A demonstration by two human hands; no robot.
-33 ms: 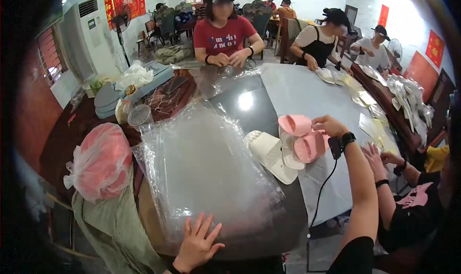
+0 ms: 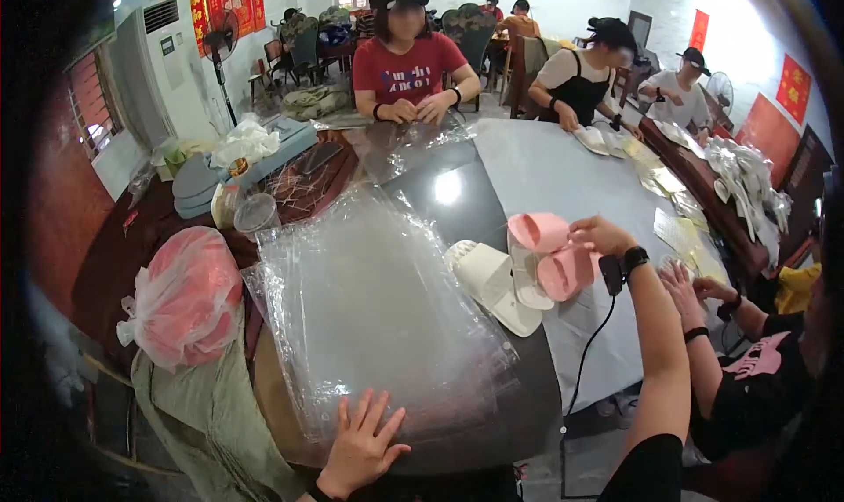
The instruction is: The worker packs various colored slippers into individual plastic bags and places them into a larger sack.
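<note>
A dark table [image 2: 534, 370] is bearing a stack of clear plastic bags [image 2: 360, 300], lying flat, presumably for ready access. At its right, white slippers [image 2: 485, 273] are sitting partly under pink slippers [image 2: 567, 272], apparently grouped within reach. The left hand [image 2: 362, 440] is resting spread-fingered on the stack's near edge, seemingly steadying it. The right hand [image 2: 605, 236] is touching the pink slippers, fingers bent; pinching cannot be confirmed.

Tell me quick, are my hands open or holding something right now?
Left hand: open, fingers spread on the clear plastic bags.
Right hand: fingers curled at the farther pink slide sandal; whether it grips cannot be told.
</note>
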